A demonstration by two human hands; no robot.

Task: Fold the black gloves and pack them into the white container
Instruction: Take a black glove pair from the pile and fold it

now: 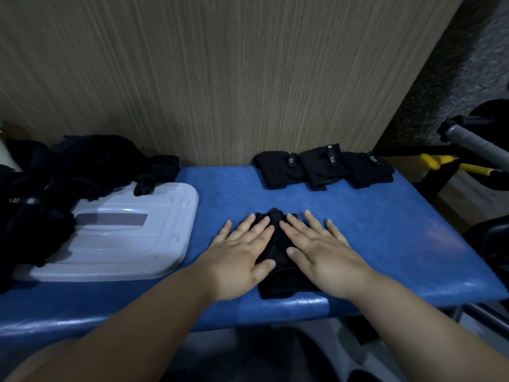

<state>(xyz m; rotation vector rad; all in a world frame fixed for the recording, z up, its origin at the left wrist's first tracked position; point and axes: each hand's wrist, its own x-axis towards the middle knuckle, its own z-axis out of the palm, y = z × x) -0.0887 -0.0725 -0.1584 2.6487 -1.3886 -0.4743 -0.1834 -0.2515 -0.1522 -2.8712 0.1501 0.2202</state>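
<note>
A black glove lies flat on the blue padded bench, near its front edge. My left hand presses on the glove's left side with straight, spread fingers. My right hand presses on its right side the same way. Only a narrow strip of the glove shows between the two hands. Three folded black gloves sit in a row at the back of the bench against the wall. The white container stands at the left with its lid on.
A heap of loose black gloves covers the bench's left end and overlaps the container's lid. A wood-grain wall panel rises behind the bench. Beyond the right edge are a grey bar and yellow-handled tools.
</note>
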